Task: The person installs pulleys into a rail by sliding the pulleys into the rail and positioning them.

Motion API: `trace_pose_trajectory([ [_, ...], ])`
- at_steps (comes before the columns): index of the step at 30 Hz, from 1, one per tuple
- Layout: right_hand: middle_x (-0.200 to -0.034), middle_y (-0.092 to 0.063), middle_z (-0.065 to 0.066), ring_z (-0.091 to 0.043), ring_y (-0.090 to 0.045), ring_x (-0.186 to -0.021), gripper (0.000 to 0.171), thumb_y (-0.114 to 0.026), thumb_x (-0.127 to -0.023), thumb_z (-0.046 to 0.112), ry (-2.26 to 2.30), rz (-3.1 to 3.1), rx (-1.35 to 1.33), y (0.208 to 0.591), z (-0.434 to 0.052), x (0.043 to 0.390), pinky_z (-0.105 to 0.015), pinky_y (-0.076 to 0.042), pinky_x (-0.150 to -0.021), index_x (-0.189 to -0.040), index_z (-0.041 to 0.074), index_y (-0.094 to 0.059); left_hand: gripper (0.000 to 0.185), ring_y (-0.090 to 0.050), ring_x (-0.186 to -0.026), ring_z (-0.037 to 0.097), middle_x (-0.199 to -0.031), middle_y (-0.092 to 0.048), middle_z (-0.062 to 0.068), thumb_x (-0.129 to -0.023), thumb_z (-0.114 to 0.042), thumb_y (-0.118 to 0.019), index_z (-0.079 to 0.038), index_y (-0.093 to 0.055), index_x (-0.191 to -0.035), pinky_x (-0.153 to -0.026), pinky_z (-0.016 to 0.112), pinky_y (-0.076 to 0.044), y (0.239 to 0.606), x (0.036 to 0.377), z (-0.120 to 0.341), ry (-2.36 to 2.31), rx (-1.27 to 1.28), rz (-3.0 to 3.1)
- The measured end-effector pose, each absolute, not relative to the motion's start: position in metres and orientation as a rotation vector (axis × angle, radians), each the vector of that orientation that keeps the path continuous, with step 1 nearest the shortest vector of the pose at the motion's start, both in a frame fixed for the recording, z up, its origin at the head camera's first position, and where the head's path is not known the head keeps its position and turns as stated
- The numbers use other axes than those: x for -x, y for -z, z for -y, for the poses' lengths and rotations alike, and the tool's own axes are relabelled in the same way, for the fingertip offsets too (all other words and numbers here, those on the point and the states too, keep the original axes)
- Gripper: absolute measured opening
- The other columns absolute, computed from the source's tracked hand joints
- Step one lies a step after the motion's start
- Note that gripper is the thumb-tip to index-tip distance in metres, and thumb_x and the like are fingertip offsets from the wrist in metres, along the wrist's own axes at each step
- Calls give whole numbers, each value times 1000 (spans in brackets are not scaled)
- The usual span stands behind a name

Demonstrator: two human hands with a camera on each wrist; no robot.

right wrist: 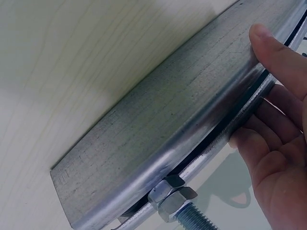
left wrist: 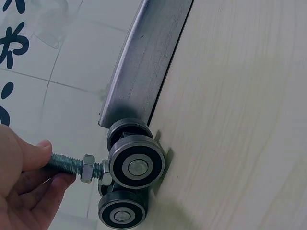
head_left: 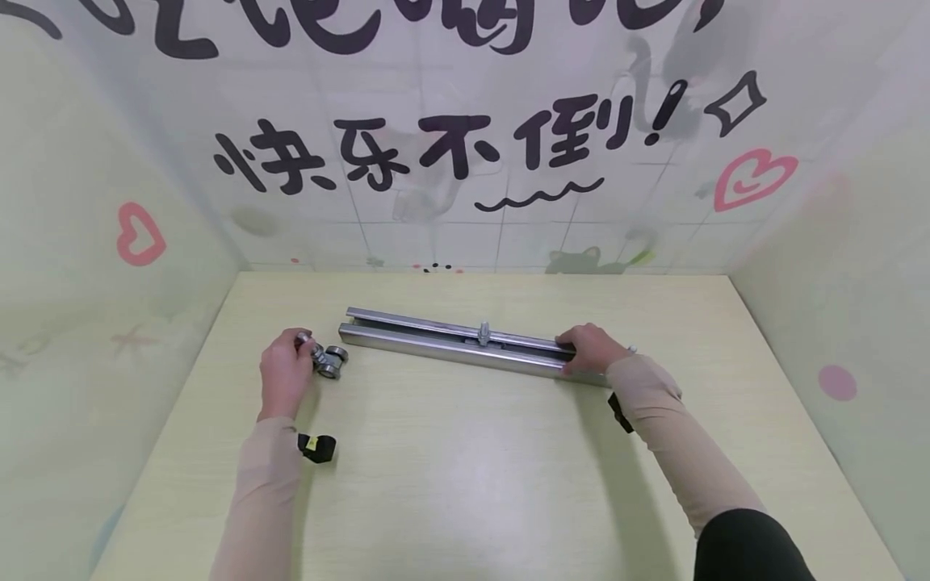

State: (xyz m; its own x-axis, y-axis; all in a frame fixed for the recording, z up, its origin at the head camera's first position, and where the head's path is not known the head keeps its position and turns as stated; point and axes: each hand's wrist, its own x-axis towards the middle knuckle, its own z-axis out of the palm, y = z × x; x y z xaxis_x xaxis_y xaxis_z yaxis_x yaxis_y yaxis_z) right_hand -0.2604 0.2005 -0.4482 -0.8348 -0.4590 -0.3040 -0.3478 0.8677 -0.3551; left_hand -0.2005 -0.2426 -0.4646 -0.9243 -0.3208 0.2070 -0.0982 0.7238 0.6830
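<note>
My left hand (head_left: 286,367) pinches the threaded bolt of a roller trolley (left wrist: 136,165) between thumb and fingers. Round bearing wheels sit at the trolley's far end, right by the left end of a metal channel rail (head_left: 436,343). A narrow slot runs along the top of this rail, which lies on the table. Over the rail's right part, my right hand (head_left: 594,349) grips it, thumb on the near side and fingers on the far side. A bolt with nuts (right wrist: 175,196) sticks up from the slot near the rail's right end. Another bolt (head_left: 483,332) stands up around its middle.
The pale wood-grain table (head_left: 465,476) is enclosed by a printed back wall (head_left: 436,234) and two side walls. Black wrist devices, one of them a black box (head_left: 317,448), sit at both of my wrists.
</note>
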Motion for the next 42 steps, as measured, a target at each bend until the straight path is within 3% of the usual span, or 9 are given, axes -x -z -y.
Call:
trace_pose_trajectory([
  [42,-118,-57,-22,-37,-51,-109,58,-76,-69,17,436,-2662,571,450,-202,261,-45,-40,-96,-119,-5,-56,29,-53,-103,41,-112,-57,27,-93,-8,-45,8,-53,-116,-88,48,-44,448,262,254,1075,-490,2660],
])
